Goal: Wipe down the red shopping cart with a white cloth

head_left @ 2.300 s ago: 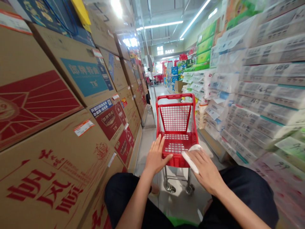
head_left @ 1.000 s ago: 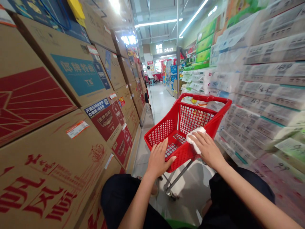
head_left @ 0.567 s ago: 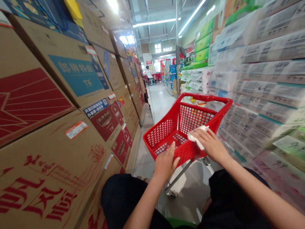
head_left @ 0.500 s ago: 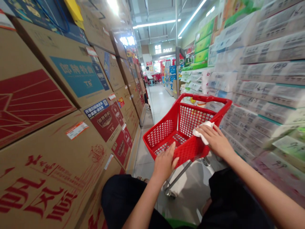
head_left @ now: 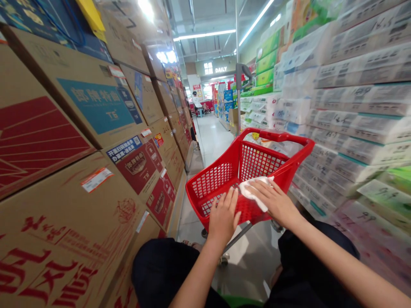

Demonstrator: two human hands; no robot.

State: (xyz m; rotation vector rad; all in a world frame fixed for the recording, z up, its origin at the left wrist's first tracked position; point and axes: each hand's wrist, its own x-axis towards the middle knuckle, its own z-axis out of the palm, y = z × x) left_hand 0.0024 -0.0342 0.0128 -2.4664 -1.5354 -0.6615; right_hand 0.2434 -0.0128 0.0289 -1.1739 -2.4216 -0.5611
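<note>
Right grip (head_left: pixel 276 201): gripping the white cloth (head_left: pixel 253 188) beneath nearly flat, outstretched fingers; the palm faces down.
White cloth: bunched between the right fingers and the near side of the red cart (head_left: pixel 212 184), its edges showing around the fingers.
Left grip (head_left: pixel 223 214): open, holding nothing loose; the fingers lie over the near side of the cart, left of the cloth, the thumb apart from them.
Red cart: upright in front of the person, set at a slant across the aisle, with the red handle (head_left: pixel 279 136) on its far right side. The walls and bottom have grids of holes.
Cart underside: a metal leg (head_left: pixel 239 237) slants down below the basket to a wheel (head_left: pixel 224 259).
Person: dark trouser legs (head_left: pixel 167 265) frame the near floor (head_left: pixel 239 273), one knee on each side of the arms.
Left side: stacked cardboard boxes (head_left: pixel 64 192) with red, blue and maroon printing and price labels (head_left: pixel 96 179); a yellow item (head_left: pixel 91 19) hangs near the top.
Right side: tall piles of wrapped packs (head_left: pixel 359 115), some marked with handwritten numbers, blurred toward the edge; green packs (head_left: pixel 266 64) stand farther off.
Beyond the cart: a grey pole (head_left: pixel 238 94) with a curved grey piece (head_left: pixel 245 72).
Far end: a lit sign (head_left: pixel 221 69) reading DAILY, and another person (head_left: pixel 196 102) in a light top, small in view.
</note>
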